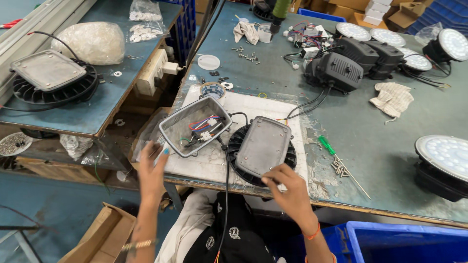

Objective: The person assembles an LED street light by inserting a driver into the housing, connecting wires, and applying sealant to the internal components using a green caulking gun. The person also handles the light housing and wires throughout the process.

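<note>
A round black finned lamp housing point(287, 157) lies face down on a white board point(273, 108), with a grey rectangular cover plate point(263, 144) on top. Beside it on the left, an open grey metal box point(171, 127) shows coloured wires point(204, 125) inside, and a black cable point(227, 180) runs from it over the table edge. My left hand point(152, 168) touches the near left corner of the open box, fingers apart. My right hand point(287, 187) rests at the near rim of the lamp housing, fingertips at the plate's lower edge.
A green-handled screwdriver point(327, 145) and loose screws point(339, 168) lie right of the board. Several finished round lamps point(446, 156) and black housings point(336, 70) stand at the back and right. A blue crate point(409, 241) is below; a second bench point(92, 109) with another housing is left.
</note>
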